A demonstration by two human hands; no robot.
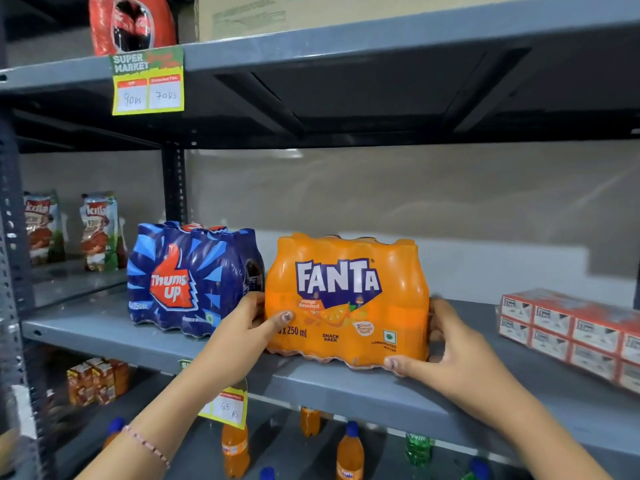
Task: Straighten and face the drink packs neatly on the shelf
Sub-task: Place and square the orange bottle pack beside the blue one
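Note:
An orange Fanta pack (346, 299) stands on the grey shelf (329, 379), its label facing me. My left hand (247, 325) grips its lower left side, thumb on the front. On the pack's lower right corner my right hand (450, 344) holds it, thumb under the front edge. A blue Thums Up pack (190, 278) stands just to the left, turned slightly and nearly touching the Fanta pack.
A red and white carton pack (571, 336) lies at the shelf's right end. Snack pouches (98, 230) stand at the far left. A red cola pack (131, 24) and price tag (149, 81) sit above. Loose bottles (349, 452) stand on the shelf below.

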